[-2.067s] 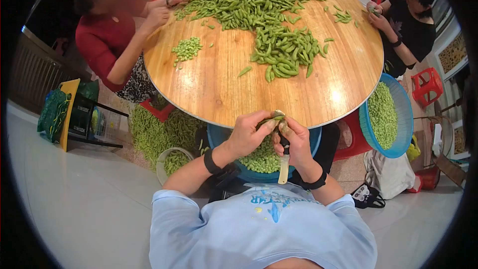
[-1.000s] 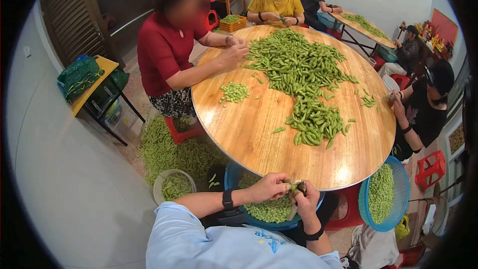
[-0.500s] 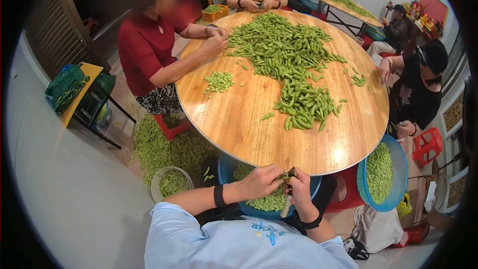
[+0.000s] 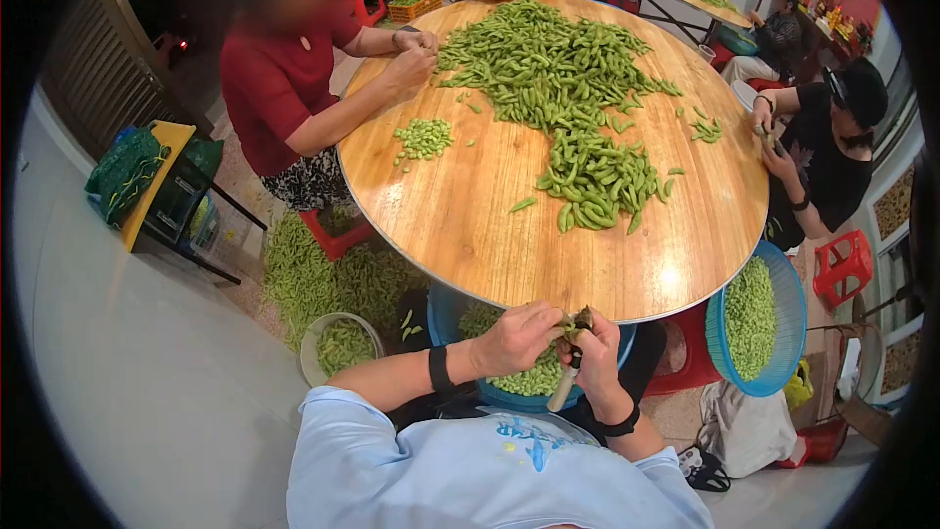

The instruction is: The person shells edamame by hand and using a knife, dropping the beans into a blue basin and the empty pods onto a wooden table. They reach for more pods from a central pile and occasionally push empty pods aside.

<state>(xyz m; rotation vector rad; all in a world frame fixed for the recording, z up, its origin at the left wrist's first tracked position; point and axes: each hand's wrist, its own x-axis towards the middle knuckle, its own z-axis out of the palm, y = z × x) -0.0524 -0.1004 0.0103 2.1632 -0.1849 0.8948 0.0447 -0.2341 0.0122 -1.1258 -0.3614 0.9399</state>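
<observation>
My left hand (image 4: 519, 340) is closed in a pinch on a green soybean pod (image 4: 569, 331), just off the table's near edge. My right hand (image 4: 600, 360) meets it there, fingers wrapped round a small tool with a pale handle (image 4: 562, 392) that slants down; its working end is hidden among my fingers. Below both hands, a blue basin (image 4: 446, 315) holds shelled green beans (image 4: 529, 379). On the round wooden table (image 4: 470, 235) lies a large heap of pods (image 4: 553, 69), with a smaller heap (image 4: 602, 181) nearer me.
Shelled beans (image 4: 424, 138) lie by a person in a red top (image 4: 284, 88). Another in black (image 4: 832, 157) sits at right, near a blue basket (image 4: 789, 318). Pods (image 4: 328, 279) cover the floor at left beside a white bucket (image 4: 311, 353). Red stools (image 4: 844, 269) stand around.
My view has tilted slightly, so the table sits higher. My hands stay together at the pod. The person in black has brought both hands together by the table edge.
</observation>
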